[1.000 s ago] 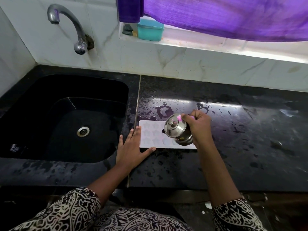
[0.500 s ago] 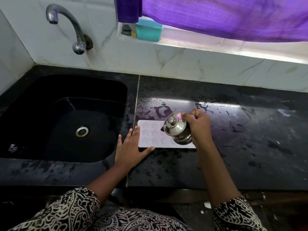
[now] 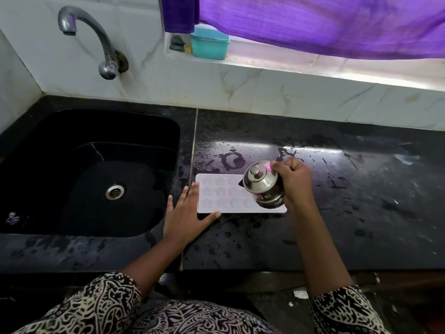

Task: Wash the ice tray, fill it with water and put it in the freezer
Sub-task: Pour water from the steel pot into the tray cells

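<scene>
1. Black, water-spotted stone makes up the table (image 3: 349, 213), which runs along a wall of white tile; a puddle (image 3: 232, 160) shines towards its back edge.
2. At the table's left end a black sink (image 3: 60, 131) is set in, with a metal drain (image 3: 114, 192) in its floor and a curved metal tap (image 3: 96, 42) on the wall above it.
3. The ice tray (image 3: 221, 194) – pale, with flower-shaped hollows – lies flat on the table just right of the sink's rim, about midway between the back edge and the front edge.
4. The left hand (image 3: 186, 218) lies flat at the tray's left end: its fingers (image 3: 190, 194) are straight and close together and touch that short edge, while the thumb is spread out along the tray's near long edge.
5. The right hand (image 3: 293, 182) holds a small steel pot (image 3: 261, 184) with a knobbed lid over the right part of the tray; its fingers (image 3: 283, 166) are curled tight at the pot's side, and the pot is tilted towards the tray's left end.
6. Whether water is leaving the pot cannot be told.
7. Behind, on the window sill (image 3: 289, 66), a teal box (image 3: 210, 43) stands under a purple curtain (image 3: 313, 22).
8. Black-and-white patterned sleeves (image 3: 101, 302) show at the bottom.
</scene>
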Motion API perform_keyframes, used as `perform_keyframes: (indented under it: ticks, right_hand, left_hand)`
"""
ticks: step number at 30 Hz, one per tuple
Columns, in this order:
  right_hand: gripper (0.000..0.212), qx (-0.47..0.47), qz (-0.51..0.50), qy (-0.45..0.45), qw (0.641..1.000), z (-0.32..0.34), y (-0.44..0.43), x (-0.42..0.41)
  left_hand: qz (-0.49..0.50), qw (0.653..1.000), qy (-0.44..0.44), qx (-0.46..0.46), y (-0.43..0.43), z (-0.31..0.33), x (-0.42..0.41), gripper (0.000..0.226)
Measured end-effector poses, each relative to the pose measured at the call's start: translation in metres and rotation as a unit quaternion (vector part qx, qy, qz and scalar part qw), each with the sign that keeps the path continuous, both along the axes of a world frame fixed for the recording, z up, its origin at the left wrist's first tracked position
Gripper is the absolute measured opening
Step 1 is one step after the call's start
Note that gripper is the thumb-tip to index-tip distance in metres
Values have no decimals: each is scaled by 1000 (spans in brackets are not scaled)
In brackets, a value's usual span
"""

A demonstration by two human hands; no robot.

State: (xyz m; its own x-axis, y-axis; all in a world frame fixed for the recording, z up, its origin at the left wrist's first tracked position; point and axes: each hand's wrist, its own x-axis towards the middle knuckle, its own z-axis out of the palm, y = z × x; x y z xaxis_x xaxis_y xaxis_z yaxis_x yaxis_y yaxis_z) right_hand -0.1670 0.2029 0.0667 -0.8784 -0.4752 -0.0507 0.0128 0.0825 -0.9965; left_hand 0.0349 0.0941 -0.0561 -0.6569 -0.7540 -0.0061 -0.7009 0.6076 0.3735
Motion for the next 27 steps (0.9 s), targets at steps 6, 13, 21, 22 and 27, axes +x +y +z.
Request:
perform_keyframes:
  ticks: [6, 13, 21, 22, 27]
  right_hand:
    - [34, 18, 11, 45, 999, 2, 2, 0]
    - [40, 38, 16, 99, 994, 2, 2, -1]
    - [39, 51, 20, 114, 992, 0, 4, -3]
    - [39, 51, 20, 115, 992, 0, 4, -3]
    - [36, 55, 23, 120, 991, 0, 6, -3]
  left_hand:
    - [-4, 1000, 1, -1, 0, 1, 0, 108]
    - [-1, 1000, 1, 2, 0, 1, 0, 107]
    - [-1, 1000, -2, -1, 0, 0, 0, 107]
    - [-1, 1000, 0, -1, 0, 1, 0, 107]
    - [0, 1000, 0, 2, 1, 2, -1, 107]
